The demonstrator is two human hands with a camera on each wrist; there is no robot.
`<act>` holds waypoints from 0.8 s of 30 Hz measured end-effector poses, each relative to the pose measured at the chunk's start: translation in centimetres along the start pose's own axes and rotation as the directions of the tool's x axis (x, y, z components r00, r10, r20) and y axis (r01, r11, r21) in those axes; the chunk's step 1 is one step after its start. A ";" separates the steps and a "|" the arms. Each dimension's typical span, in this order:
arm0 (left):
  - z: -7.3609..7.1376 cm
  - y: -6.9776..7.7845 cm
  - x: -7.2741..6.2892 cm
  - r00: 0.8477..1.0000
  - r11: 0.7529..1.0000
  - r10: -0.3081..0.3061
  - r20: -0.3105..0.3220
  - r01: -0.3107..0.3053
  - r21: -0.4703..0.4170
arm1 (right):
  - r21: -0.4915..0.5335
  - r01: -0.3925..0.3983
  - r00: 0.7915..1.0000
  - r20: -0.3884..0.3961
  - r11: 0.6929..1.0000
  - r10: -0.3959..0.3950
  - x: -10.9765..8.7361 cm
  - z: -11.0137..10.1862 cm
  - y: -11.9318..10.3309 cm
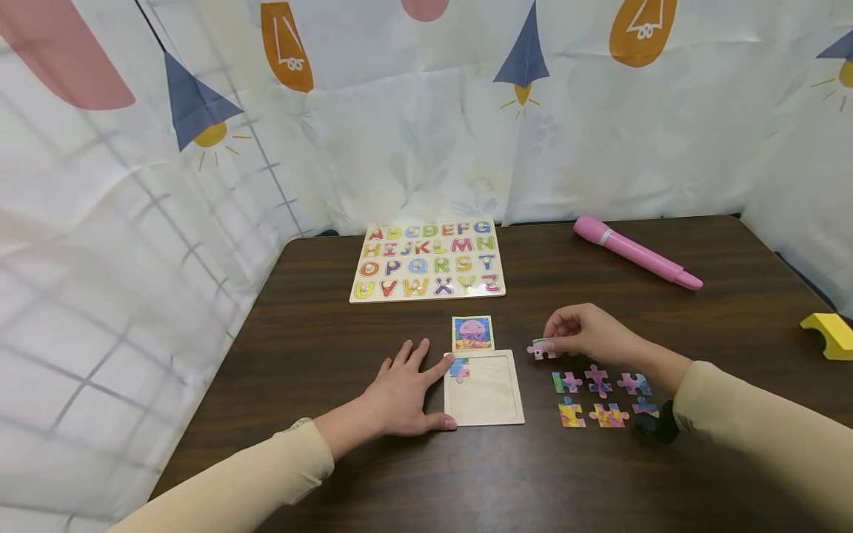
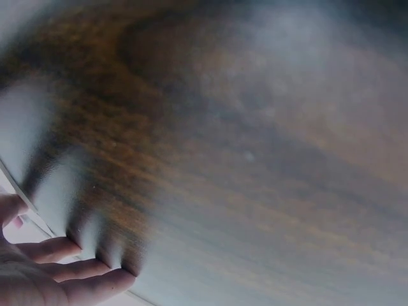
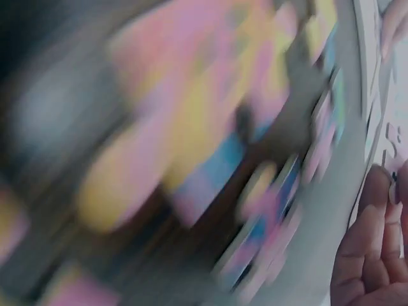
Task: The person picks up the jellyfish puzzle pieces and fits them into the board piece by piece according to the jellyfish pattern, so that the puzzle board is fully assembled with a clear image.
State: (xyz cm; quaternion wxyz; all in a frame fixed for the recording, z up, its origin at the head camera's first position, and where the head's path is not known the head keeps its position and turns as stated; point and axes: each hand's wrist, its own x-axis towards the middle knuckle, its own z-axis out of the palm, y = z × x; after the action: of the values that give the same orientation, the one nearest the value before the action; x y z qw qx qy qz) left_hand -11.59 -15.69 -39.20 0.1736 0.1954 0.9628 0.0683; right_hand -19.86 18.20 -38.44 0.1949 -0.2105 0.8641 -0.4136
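Observation:
In the head view my left hand [image 1: 404, 396] lies flat on the table with spread fingers, its index finger and thumb touching the left edge of a square wooden puzzle frame [image 1: 485, 423]. One jigsaw piece [image 1: 460, 369] sits in the frame's upper left corner. To the right of the frame, my right hand [image 1: 593, 333] pinches a pink jigsaw piece with an eye on it [image 1: 541, 349]. Below that hand several loose jigsaw pieces [image 1: 597, 381] lie in two rows. A small jellyfish picture card [image 1: 472, 333] touches the frame's top edge.
Behind the card lies an alphabet board [image 1: 428, 260] with coloured letters. A pink pen-like wand [image 1: 636, 253] is at the back right, and a yellow arch block [image 1: 829, 335] stands near the right edge. A patterned curtain [image 1: 426, 133] hangs behind the table.

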 end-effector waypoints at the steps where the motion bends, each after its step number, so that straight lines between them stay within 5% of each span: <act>1: 0.0 0.0 0.0 1.000 1.000 0.002 -0.002 -0.002 0.000 | 0.013 -0.013 1.000 0.004 1.000 0.013 0.4 0.4 -0.3; 16: -0.1 0.1 0.0 1.000 1.000 0.001 0.000 -0.001 -0.001 | 0.147 -0.147 0.988 0.075 0.978 0.137 4.0 5.8 -4.2; 24: 0.0 0.1 0.0 1.000 1.000 -0.002 0.002 0.002 -0.002 | 0.095 -0.196 0.981 0.035 0.976 0.193 4.7 7.5 -5.1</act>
State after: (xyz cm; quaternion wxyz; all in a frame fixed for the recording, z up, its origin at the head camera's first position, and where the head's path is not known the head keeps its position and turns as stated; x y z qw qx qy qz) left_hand -11.58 -15.63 -39.14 0.1747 0.1943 0.9628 0.0689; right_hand -18.92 8.11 -39.49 0.2553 -0.1203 0.8567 -0.4318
